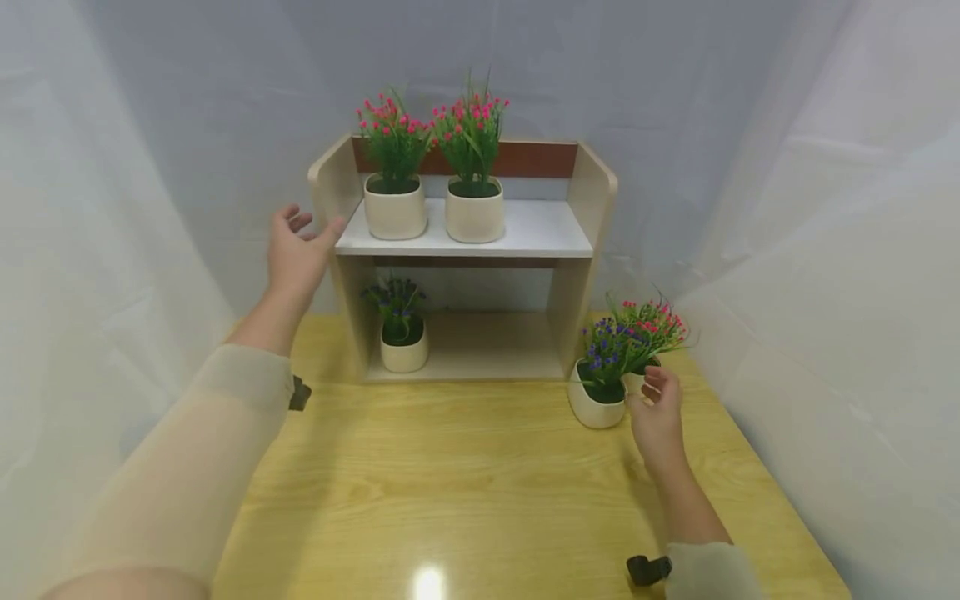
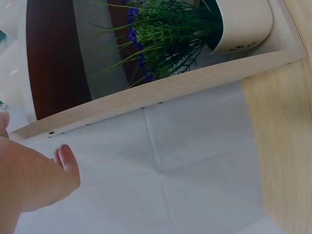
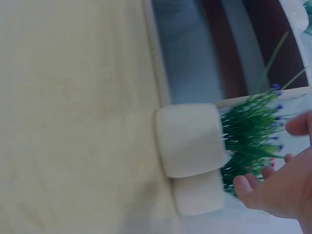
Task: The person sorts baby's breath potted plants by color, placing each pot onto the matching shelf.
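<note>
Partway along, by the look of it: shelf unit (image 1: pixel 572 308) carries three plants, left pink plant (image 1: pixel 395 187) near the upper board's (image 1: pixel 540 229) left end, middle pink plant (image 1: pixel 475 187) beside it, lower purple plant (image 1: pixel 403 329) near the lower board's (image 1: pixel 495 346) left front corner; two stand off it on the tabletop (image 1: pixel 450 467), toward its back right corner, front purple plant (image 1: pixel 600 379) just outside the right panel (image 1: pixel 596 200), outer pink plant (image 1: pixel 651 329) partly hidden beside it; left arm (image 1: pixel 202 442) stretched forward, left hand (image 1: pixel 296 254) raised by the left panel (image 1: pixel 333 179), fingers loosely spread, holding nothing, contact uncertain; right arm (image 1: pixel 693 504) extended, right hand (image 1: pixel 660 417) low beside the outer pink plant, fingers gently bent, well parted, no grip seen; whether they brush foliage, cannot tell
</note>
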A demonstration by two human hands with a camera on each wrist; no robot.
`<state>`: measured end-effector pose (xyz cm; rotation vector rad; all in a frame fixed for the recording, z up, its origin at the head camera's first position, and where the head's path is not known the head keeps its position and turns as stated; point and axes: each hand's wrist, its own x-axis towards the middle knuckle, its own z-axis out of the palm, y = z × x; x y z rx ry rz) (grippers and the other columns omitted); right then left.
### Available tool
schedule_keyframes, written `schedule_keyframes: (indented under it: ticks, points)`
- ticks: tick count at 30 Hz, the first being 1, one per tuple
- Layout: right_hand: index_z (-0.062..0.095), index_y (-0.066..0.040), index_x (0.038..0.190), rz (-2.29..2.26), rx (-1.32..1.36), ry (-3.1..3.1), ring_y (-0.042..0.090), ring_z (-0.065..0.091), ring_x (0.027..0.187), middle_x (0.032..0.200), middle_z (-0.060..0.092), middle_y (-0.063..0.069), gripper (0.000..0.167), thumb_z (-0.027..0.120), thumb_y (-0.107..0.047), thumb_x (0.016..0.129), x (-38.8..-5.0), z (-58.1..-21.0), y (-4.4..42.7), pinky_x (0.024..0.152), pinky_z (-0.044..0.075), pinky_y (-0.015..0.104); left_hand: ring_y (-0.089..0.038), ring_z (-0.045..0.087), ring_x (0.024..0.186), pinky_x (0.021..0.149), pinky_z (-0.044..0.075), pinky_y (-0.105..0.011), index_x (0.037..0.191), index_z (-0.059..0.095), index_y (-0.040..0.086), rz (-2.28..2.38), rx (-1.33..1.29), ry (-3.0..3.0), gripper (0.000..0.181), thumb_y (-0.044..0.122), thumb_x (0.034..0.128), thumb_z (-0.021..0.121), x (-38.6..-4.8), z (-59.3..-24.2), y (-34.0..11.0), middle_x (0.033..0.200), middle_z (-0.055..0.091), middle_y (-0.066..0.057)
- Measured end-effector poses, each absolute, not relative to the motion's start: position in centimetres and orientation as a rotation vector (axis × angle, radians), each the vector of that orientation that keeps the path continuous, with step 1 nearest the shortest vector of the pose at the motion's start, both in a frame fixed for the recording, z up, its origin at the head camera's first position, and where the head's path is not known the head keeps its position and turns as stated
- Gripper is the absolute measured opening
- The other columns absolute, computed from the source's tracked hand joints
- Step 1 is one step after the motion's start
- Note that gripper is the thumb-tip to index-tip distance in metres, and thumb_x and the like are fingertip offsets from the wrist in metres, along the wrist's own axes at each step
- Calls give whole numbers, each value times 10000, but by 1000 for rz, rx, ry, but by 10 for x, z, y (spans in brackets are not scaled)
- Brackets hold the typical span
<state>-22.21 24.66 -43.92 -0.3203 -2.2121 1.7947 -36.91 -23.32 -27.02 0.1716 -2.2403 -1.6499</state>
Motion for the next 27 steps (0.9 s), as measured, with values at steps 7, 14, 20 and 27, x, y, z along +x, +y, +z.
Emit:
schedule_keyframes:
  ticks: [7, 14, 20, 27]
  points:
    - [141, 11, 1689, 1715, -291, -2428, 519, 220, 1584, 1701, 126, 296, 917, 734, -165, 1012, -229, -463, 244, 1327, 295, 642, -263, 378, 1631, 1328, 385, -407, 1711, 268, 192, -1696, 128, -2236, 880, 494, 1019, 720, -384, -280, -229, 1791, 317, -56]
    - [85, 42, 1702, 1625, -316, -2495, 544, 252, 1584, 1677, 149, 367, 1078, 815, -207, 949, -237, -481, 243, 1354, 238, 632, -307, 413, 1608, 1339, 365, -465, 1694, 340, 180, -1695, 155, -2264, 777, 469, 1051, 667, -393, -292, -224, 1756, 388, -108]
    - [139, 85, 1683, 1524, -331, -2524, 546, 245, 1582, 1668, 195, 413, 1063, 822, -223, 927, -247, -485, 241, 1354, 238, 624, -281, 411, 1609, 1362, 318, -429, 1650, 420, 134, -1748, 144, -2189, 653, 380, 1077, 615, -397, -295, -218, 1737, 423, -108]
    - [213, 73, 1667, 1469, -364, -2543, 542, 294, 1538, 1639, 265, 422, 1006, 818, -238, 927, -254, -488, 240, 1340, 253, 645, -231, 325, 1657, 1393, 230, -388, 1671, 399, 188, -1908, 76, -2079, 605, 330, 1106, 563, -400, -300, -216, 1775, 361, -49]
